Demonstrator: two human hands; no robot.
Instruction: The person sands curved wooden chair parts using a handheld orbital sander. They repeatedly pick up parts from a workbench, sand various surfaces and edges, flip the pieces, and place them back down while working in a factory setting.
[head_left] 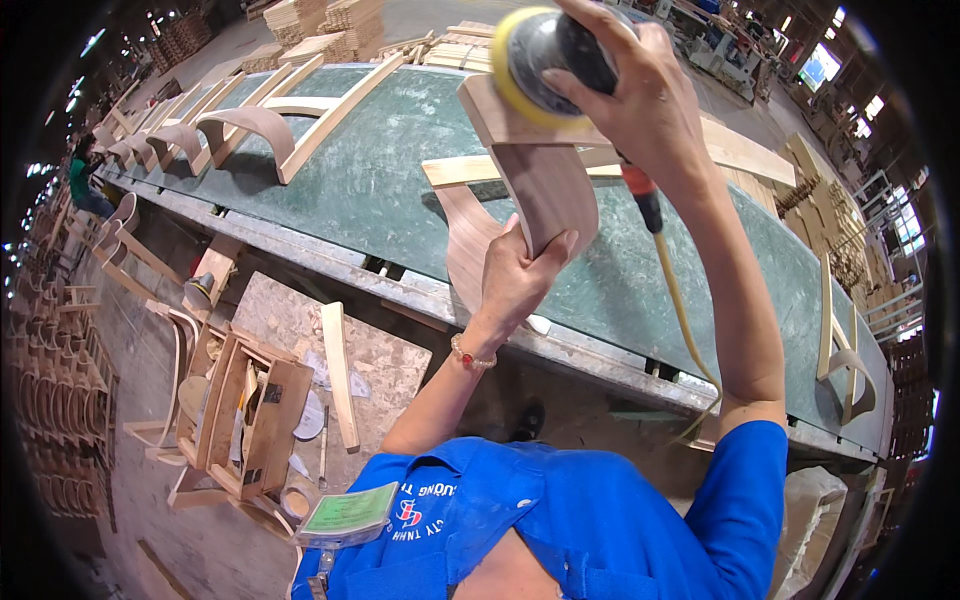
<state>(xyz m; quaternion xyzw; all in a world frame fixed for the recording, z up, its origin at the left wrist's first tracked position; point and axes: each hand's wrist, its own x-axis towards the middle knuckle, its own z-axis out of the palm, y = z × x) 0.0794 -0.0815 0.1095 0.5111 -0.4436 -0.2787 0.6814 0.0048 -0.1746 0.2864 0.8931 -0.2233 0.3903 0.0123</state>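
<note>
My right hand (pixel 645 100) is wrapped round a power sander (pixel 565 60) with a black body and a yellow-rimmed round pad. The sander's pad is against or just over the pale rail (pixel 490 110) of a wooden frame part. My left hand (pixel 520 270) grips the curved brown piece (pixel 550 190) of that part, thumb across its edge, and holds it tilted above the green table (pixel 365 190). Behind the left hand, a second curved brown piece (pixel 468 235) shows, partly hidden. From the sander, a yellow hose (pixel 675 290) hangs down over the table edge.
More curved wooden frames (pixel 250 125) stand along the table's left, and another (pixel 850 370) at its right end. Below left, a wooden toolbox (pixel 250 410) and a pale strip (pixel 340 375) rest on a low board. Stacked timber (pixel 320 30) lies beyond the table.
</note>
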